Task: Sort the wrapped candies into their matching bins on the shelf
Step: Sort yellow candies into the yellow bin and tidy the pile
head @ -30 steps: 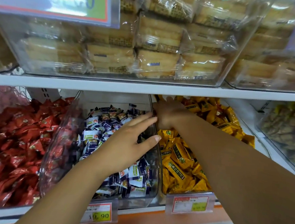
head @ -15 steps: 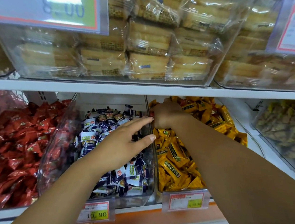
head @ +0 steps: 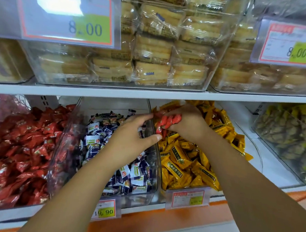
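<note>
Three clear bins stand side by side on the lower shelf: red-wrapped candies (head: 19,151) on the left, blue-and-white candies (head: 101,130) in the middle, yellow candies (head: 187,162) on the right. My right hand (head: 186,124) is over the back of the yellow bin and grips a bunch of red-wrapped candies (head: 168,122). My left hand (head: 132,138) hovers over the blue-and-white bin with its fingers straight, fingertips against the clear divider wall (head: 156,158) next to the red bunch.
The white shelf board (head: 150,95) above carries clear bins of wrapped biscuits (head: 154,48) with price tags marked 8.00. A further bin of yellow-green packets (head: 293,138) stands at the far right. Price tags (head: 187,199) hang on the orange front edge.
My right hand has come up out of the yellow candies with a bunch of red-wrapped candies in its grip. My left hand has stayed by the divider. The camera has moved closer.
</note>
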`<act>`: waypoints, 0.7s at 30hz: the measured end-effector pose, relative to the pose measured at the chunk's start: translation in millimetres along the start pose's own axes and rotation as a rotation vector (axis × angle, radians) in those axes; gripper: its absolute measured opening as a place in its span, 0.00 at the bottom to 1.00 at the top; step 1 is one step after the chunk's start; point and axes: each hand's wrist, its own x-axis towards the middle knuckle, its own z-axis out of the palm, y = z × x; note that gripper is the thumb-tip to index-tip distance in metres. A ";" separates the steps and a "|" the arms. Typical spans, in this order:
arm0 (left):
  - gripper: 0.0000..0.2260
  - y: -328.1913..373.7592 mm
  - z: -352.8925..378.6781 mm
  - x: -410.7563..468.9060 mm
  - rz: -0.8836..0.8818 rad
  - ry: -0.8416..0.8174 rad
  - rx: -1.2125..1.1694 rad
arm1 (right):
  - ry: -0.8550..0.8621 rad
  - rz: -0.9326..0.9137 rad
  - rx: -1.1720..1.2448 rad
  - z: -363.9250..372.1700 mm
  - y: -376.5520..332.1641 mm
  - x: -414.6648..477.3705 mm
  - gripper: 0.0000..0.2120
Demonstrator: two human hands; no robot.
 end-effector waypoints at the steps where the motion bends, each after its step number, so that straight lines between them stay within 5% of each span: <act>1: 0.27 2.9 1.0 -0.8 0.024 0.014 0.023 | 0.025 -0.009 0.098 -1.2 0.7 -7.2 0.11; 11: 0.16 30.1 24.4 -4.9 0.195 0.069 -0.020 | 0.095 0.113 0.358 -15.6 -9.4 -62.9 0.13; 17: 0.06 29.1 23.2 -2.2 0.147 0.174 -0.103 | 0.176 0.147 0.324 -7.7 -12.2 -65.3 0.07; 21: 0.08 23.6 15.3 2.5 0.026 0.158 -0.280 | 0.185 0.217 0.520 -9.3 -8.6 -62.6 0.07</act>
